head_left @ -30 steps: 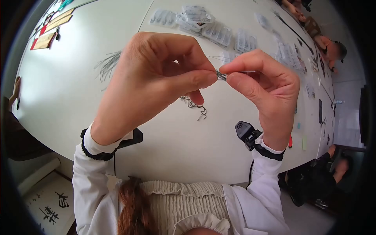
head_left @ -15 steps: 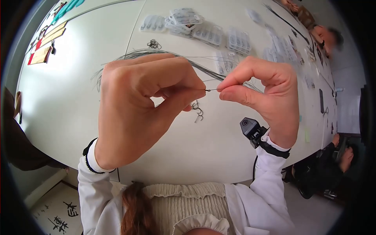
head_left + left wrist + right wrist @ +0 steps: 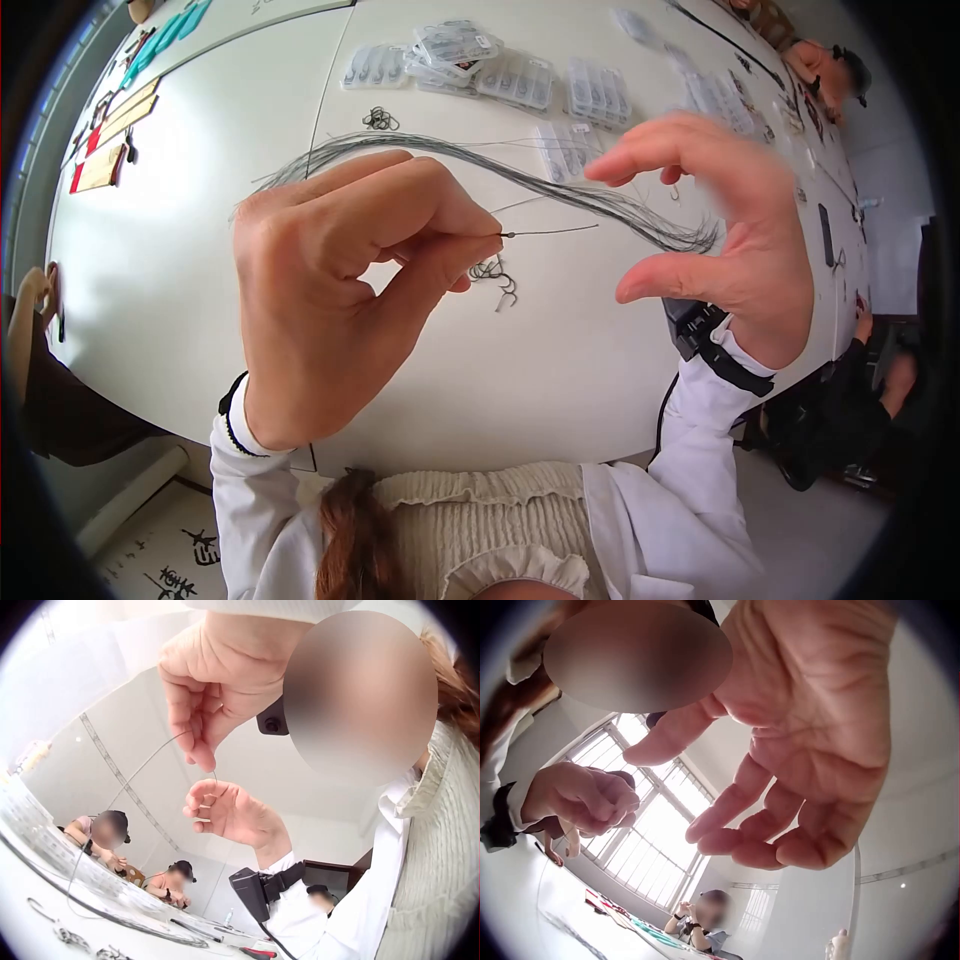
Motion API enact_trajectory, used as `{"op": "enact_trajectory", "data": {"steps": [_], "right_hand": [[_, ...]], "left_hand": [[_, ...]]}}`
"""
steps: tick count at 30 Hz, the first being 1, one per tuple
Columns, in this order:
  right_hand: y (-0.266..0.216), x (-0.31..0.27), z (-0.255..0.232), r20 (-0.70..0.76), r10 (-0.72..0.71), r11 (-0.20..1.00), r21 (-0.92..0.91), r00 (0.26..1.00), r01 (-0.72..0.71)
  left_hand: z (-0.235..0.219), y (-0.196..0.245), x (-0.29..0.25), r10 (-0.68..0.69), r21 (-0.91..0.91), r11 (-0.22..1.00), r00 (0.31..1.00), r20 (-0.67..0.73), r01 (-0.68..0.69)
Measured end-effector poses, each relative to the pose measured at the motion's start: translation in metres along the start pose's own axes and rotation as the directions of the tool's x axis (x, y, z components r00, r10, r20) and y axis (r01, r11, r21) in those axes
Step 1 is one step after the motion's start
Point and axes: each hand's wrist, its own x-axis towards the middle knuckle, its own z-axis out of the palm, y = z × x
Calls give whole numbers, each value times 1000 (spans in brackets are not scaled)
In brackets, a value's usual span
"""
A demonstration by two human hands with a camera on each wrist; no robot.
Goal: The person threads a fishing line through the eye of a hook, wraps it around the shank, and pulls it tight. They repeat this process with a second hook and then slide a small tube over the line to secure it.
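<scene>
My left hand (image 3: 335,270) pinches a thin dark line (image 3: 555,231) between thumb and forefinger. A small dark knot sits right at the fingertips, and a short end sticks out to the right. In the left wrist view, a longer length of the line (image 3: 142,770) loops from those fingers down toward the table. My right hand (image 3: 745,225) is held apart to the right, thumb and fingers spread with nothing between them. Beyond the hands a bundle of dark strands (image 3: 470,155) lies across the table. Several fish hooks (image 3: 507,287) lie partly hidden behind the left hand.
Clear plastic boxes (image 3: 515,80) of hooks are stacked at the far side of the white table (image 3: 500,380). A small dark heap of hooks (image 3: 380,118) lies before them. Wooden pieces (image 3: 100,170) are at the left edge. Other people sit around the table.
The right hand has let go of the line end and moved right, its fingers opening. The left hand has shifted slightly left, still pinching the line. The strand bundle, earlier by the hands, lies on the table.
</scene>
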Motion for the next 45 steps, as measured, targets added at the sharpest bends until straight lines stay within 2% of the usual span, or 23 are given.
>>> {"op": "enact_trajectory", "data": {"steps": [1,3,4,10,16,23,26,28,32,35,38,40,44,45], "right_hand": [[0,1,6,-3,1,1000,4,1000,-1],[0,5,19,19,-13,986,167,1000,10],[-5,5,26,-31,29,973,230,999,-21],[-3,5,33,-109,47,948,318,993,-10],[0,5,27,-83,-53,977,202,995,69],[1,2,19,-27,-70,988,138,997,73],[-7,1,14,-45,-11,994,111,999,16],[-10,2,13,-29,-13,1000,3,999,13],[-7,3,22,-14,-27,995,97,1000,28],[-6,4,25,53,30,991,129,998,-37],[-4,3,25,73,-29,990,142,997,19],[-6,3,29,-4,24,982,188,1000,-23],[-11,5,32,30,61,974,218,998,-67],[-10,5,33,35,95,957,272,995,-101]], "left_hand": [[0,1,0,-1,3,1000,1000,4,1],[1,2,-1,29,45,999,1000,6,-29],[1,2,-1,27,46,999,1000,7,-27],[5,3,-4,37,23,999,999,-20,-37],[7,2,-4,40,30,999,999,-24,-39],[6,2,-3,44,59,997,999,-17,-43],[5,2,-3,47,75,996,999,-26,-45],[4,2,-3,45,74,996,999,-25,-43],[5,5,-4,51,136,990,998,-23,-47],[4,4,-5,68,166,984,997,-20,-64],[4,3,-5,83,184,980,996,-12,-79],[4,4,-5,83,192,978,996,-13,-79],[4,6,-6,114,258,960,993,-16,-106],[5,6,-6,127,290,950,992,-12,-118]]}}
